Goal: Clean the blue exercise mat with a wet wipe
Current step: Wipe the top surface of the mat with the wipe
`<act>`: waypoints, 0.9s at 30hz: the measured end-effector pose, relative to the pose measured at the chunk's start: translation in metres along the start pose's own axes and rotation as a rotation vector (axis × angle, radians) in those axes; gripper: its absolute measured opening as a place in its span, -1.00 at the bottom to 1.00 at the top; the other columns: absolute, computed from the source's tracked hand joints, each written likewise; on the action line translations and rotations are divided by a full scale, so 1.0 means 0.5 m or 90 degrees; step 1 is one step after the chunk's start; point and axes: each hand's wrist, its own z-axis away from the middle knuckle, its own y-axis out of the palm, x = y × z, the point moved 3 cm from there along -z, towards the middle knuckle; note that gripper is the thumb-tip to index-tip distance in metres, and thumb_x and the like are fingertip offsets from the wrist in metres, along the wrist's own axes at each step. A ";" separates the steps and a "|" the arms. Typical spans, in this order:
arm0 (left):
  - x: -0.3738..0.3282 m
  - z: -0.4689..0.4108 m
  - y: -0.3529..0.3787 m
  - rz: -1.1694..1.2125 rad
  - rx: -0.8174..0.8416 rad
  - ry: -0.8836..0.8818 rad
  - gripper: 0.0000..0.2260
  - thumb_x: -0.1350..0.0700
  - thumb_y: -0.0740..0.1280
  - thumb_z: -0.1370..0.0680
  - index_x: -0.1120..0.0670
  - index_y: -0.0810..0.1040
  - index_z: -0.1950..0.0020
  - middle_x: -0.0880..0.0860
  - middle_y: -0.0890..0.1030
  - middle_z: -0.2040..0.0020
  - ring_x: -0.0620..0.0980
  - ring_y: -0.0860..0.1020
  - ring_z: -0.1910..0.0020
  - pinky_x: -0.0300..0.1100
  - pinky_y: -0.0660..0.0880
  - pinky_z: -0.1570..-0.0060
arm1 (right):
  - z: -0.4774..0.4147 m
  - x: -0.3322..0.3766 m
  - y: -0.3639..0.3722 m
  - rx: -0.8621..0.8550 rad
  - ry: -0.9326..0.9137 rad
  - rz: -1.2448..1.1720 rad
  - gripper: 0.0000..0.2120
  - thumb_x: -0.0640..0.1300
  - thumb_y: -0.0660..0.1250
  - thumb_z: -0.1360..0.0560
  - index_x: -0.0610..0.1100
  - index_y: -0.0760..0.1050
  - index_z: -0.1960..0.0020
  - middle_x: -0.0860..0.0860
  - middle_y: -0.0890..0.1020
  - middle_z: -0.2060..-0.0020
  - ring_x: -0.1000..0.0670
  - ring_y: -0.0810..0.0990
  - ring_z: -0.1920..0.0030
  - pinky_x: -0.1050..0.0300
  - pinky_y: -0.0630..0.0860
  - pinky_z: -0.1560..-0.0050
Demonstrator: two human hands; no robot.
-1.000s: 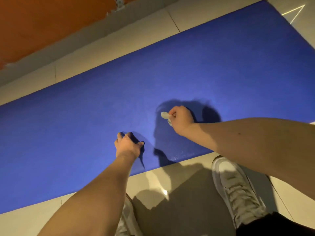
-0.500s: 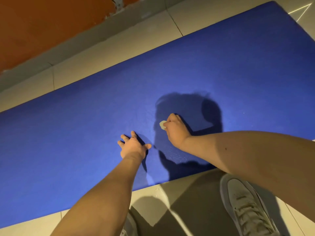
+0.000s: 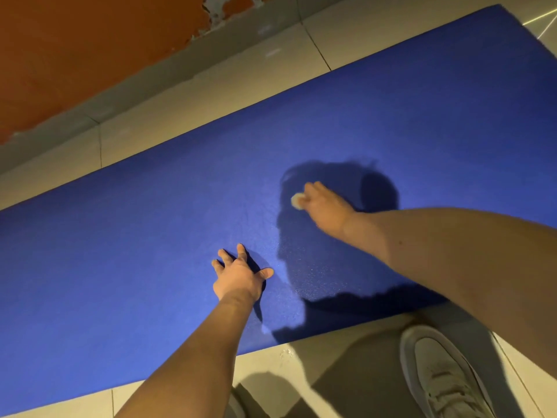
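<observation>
Pinching a small wadded wet wipe (image 3: 297, 201) at its fingertips, right grip (image 3: 327, 209) holds it against the blue exercise mat (image 3: 150, 236), just right of frame centre. The wipe pokes out at that grip's upper-left edge. Left grip (image 3: 241, 277) released, fingers splayed flat on the mat, lower centre, apart from the wipe.

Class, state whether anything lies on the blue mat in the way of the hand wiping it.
Nothing visible does. The right hand holds the wipe on the mat, and the blue surface around it is bare. The left hand rests on the mat, nearer the person and apart from the wipe.
</observation>
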 end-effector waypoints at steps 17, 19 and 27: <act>0.035 -0.042 -0.042 0.102 -0.096 -0.031 -0.47 -0.19 0.33 -0.57 0.04 0.36 -0.46 0.02 0.28 -0.47 0.11 0.25 -0.42 0.08 0.50 -0.08 | -0.099 0.138 0.056 0.024 -0.069 -0.101 -0.73 -0.30 0.16 -0.63 -0.22 0.50 -0.27 -0.25 0.46 -0.22 -0.23 0.41 -0.25 -0.11 0.30 -0.12; 0.045 -0.069 -0.051 0.138 -0.118 -0.022 -0.42 -0.19 0.37 -0.55 0.05 0.36 -0.47 0.03 0.24 -0.50 0.10 0.18 -0.46 0.11 0.47 -0.13 | -0.122 0.052 0.011 -0.034 0.014 -0.018 -0.73 -0.32 0.17 -0.56 -0.16 0.47 -0.22 -0.19 0.45 -0.16 -0.20 0.43 -0.19 -0.05 0.25 0.00; 0.056 -0.167 -0.104 0.170 -0.108 0.034 -0.19 -0.29 0.40 -0.48 -0.07 0.14 -0.61 -0.06 -0.02 -0.63 0.10 -0.12 -0.60 0.21 0.22 -0.48 | -0.171 0.019 0.016 -0.076 0.225 -0.079 -0.71 -0.43 0.16 -0.51 -0.23 0.46 -0.17 -0.19 0.46 -0.14 -0.20 0.47 -0.16 -0.02 0.37 -0.13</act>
